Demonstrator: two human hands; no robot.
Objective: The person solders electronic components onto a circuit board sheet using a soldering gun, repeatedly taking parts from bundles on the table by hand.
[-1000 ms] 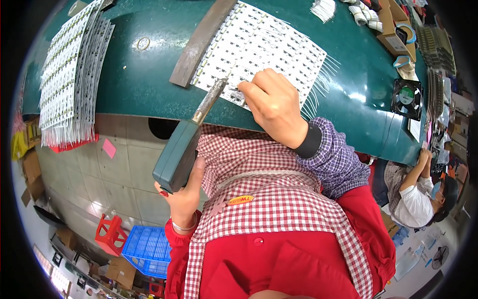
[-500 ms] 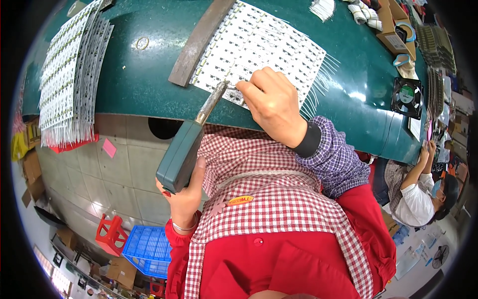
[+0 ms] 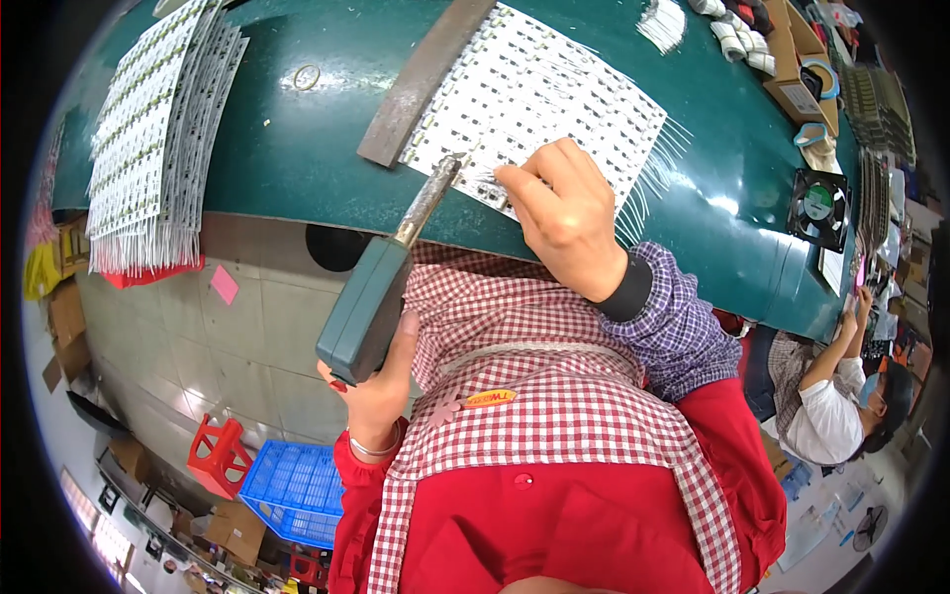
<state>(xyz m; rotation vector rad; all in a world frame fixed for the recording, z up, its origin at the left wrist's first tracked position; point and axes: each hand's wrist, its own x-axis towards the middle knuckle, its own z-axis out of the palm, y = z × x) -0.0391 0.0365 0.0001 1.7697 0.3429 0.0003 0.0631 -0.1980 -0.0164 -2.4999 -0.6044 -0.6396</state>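
While left hand (image 3: 384,388) clasps soldering gun (image 3: 368,302), right hand (image 3: 569,223) pinches.

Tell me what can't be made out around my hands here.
In the head view:
Left hand: most fingers are hidden behind the green tool.
Right hand: anything pinched at its fingertips is too small to tell.
White sheet: the part under the right hand is covered.
Dark bar: its far end is cut off by the top edge.

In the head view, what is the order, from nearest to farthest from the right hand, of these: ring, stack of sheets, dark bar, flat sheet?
From the right hand:
1. Flat sheet: partly behind the hand.
2. Dark bar: along its left edge.
3. Ring: left of the bar.
4. Stack of sheets: far left.
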